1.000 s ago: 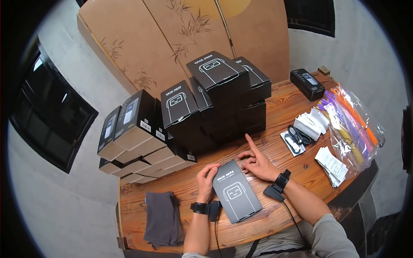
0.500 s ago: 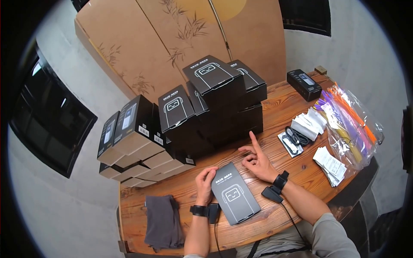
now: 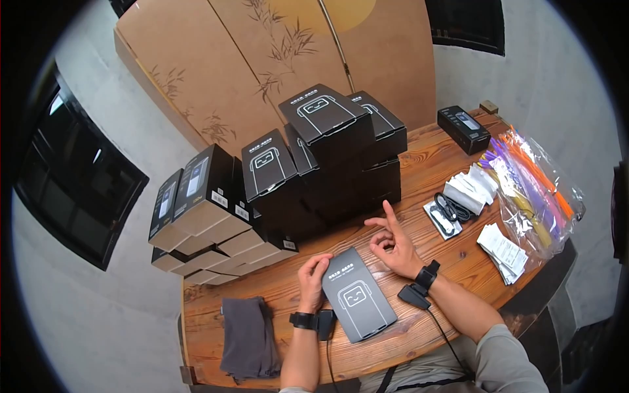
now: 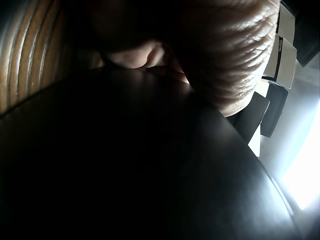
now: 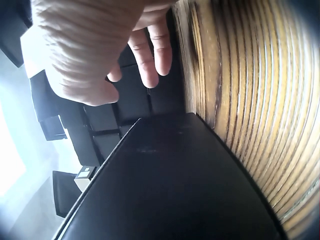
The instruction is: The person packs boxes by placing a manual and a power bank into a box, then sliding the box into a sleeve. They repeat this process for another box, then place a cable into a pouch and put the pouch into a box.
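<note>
A flat dark grey box (image 3: 359, 298) with a smiling robot drawing lies at the table's near side. My left hand (image 3: 312, 281) grips its upper left edge, thumb at the corner; most of the fingers are hidden in the left wrist view, where the box (image 4: 150, 165) fills the lower part. Right of the box, my right hand (image 3: 398, 252) is held up without touching it, index finger extended and the others loosely bent, holding nothing. In the right wrist view this hand (image 5: 105, 45) hangs beyond the box's dark side (image 5: 175, 175).
Black boxes (image 3: 327, 121) are stacked behind; more boxes with pale sides (image 3: 223, 229) stand left. A folded grey cloth (image 3: 247, 337) lies front left. On the right are a black box (image 3: 463, 129), coiled cable (image 3: 452, 206), paper slips (image 3: 503, 252) and a plastic bag of colourful strips (image 3: 534, 196).
The head view has shifted slightly. My right hand has moved a little away from the box, and its thumb and bent fingers have drawn closer together. My left hand keeps its hold.
</note>
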Available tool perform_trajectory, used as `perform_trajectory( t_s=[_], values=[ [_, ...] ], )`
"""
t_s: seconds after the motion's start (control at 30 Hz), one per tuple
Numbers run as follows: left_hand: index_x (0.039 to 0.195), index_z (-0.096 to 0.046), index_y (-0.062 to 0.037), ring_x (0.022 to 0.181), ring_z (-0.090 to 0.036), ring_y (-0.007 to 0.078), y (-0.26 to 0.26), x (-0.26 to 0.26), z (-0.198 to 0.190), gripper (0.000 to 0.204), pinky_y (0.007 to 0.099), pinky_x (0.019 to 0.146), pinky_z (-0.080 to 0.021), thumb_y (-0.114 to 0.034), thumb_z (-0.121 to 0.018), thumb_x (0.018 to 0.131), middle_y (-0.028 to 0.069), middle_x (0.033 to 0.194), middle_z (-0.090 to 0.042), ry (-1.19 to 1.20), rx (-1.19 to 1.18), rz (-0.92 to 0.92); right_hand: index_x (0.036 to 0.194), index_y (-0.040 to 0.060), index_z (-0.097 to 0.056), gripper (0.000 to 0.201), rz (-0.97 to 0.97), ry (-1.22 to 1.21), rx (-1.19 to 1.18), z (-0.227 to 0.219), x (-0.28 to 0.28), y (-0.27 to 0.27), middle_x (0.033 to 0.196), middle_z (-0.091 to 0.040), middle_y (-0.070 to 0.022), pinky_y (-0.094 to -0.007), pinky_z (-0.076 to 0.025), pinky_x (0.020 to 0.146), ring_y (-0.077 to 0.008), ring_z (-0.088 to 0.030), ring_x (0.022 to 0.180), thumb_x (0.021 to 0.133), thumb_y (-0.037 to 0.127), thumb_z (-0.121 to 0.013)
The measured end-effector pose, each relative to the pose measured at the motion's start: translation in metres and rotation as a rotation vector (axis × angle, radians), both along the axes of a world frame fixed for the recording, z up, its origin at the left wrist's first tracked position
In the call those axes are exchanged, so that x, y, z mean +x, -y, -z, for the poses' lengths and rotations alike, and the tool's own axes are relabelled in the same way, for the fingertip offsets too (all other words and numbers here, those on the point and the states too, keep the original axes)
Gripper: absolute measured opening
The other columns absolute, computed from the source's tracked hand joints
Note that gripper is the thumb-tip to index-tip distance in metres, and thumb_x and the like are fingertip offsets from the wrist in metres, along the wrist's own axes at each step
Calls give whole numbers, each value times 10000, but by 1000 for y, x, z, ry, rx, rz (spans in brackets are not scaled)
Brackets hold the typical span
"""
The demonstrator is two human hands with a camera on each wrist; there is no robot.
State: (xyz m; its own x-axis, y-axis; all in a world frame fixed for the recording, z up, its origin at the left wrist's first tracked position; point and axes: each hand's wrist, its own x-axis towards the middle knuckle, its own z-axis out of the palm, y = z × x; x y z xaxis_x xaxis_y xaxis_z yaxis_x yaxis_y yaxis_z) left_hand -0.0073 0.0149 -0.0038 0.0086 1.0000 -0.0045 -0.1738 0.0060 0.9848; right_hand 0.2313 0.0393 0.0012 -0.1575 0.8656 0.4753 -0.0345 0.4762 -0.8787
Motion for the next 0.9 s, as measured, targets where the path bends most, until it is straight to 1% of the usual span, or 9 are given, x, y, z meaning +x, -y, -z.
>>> perform_trajectory(
  t_s=[0.1,0.2,0.3,0.4,0.43,0.63,0.67,0.77,0.9],
  values=[
    [1029,-688,2,887,-606,112,0,0,0,175,233,802,-476,-130,-626,932,56,977,-679,-3,-2,0,1563,207,-57,929,-41,57,-163,-3,2,0,1256,-564,-146,-198,-492,668,-101,-616,791,849,11,-619],
    [1026,-688,2,876,-603,111,0,0,0,181,232,793,-474,-141,-627,932,52,967,-677,-23,6,-16,1546,156,-190,815,-66,31,-222,4,1,-2,1137,-629,-122,-201,-494,663,-91,-612,761,860,29,-613],
    [1021,-689,2,872,-598,109,1,2,-2,189,231,791,-469,-153,-630,932,47,959,-673,-41,4,-8,1435,79,-429,610,-24,135,-223,22,0,-5,972,-685,-95,-223,-507,668,-104,-626,743,858,54,-624],
    [1012,-690,4,870,-591,104,0,0,1,192,229,790,-464,-160,-630,931,40,952,-667,-30,4,-2,1259,25,-597,411,0,224,-141,22,0,-6,865,-702,-83,-246,-520,670,-128,-641,731,853,75,-633],
    [1011,-690,4,868,-591,103,0,-1,2,192,228,788,-464,-160,-630,931,40,950,-667,-25,2,-2,1168,15,-652,330,16,226,-140,17,0,-4,859,-709,-95,-264,-528,671,-152,-654,731,845,87,-640],
    [1010,-689,8,855,-589,98,0,-1,2,189,221,773,-463,-153,-632,929,35,941,-666,-30,12,-14,1094,19,-695,266,4,250,-116,15,0,-3,893,-717,-108,-267,-525,677,-162,-658,745,856,134,-666],
    [1010,-689,9,854,-590,97,0,0,1,189,221,773,-463,-152,-633,928,35,940,-666,-32,15,-15,1089,21,-698,265,-7,257,-113,13,-1,-2,899,-718,-110,-269,-526,680,-163,-660,749,857,145,-669],
    [1013,-685,7,774,-581,73,0,1,1,206,206,705,-464,-170,-614,936,13,879,-654,-55,40,-26,1081,26,-705,267,-42,267,-109,10,-1,-2,918,-721,-114,-276,-527,691,-167,-665,767,860,173,-678],
    [1003,-685,6,773,-571,71,1,3,-3,200,207,707,-457,-167,-609,937,9,876,-649,-59,42,-27,1088,26,-703,280,-85,270,-108,10,0,-1,942,-722,-119,-289,-530,718,-182,-674,813,866,195,-676]
  ],
)
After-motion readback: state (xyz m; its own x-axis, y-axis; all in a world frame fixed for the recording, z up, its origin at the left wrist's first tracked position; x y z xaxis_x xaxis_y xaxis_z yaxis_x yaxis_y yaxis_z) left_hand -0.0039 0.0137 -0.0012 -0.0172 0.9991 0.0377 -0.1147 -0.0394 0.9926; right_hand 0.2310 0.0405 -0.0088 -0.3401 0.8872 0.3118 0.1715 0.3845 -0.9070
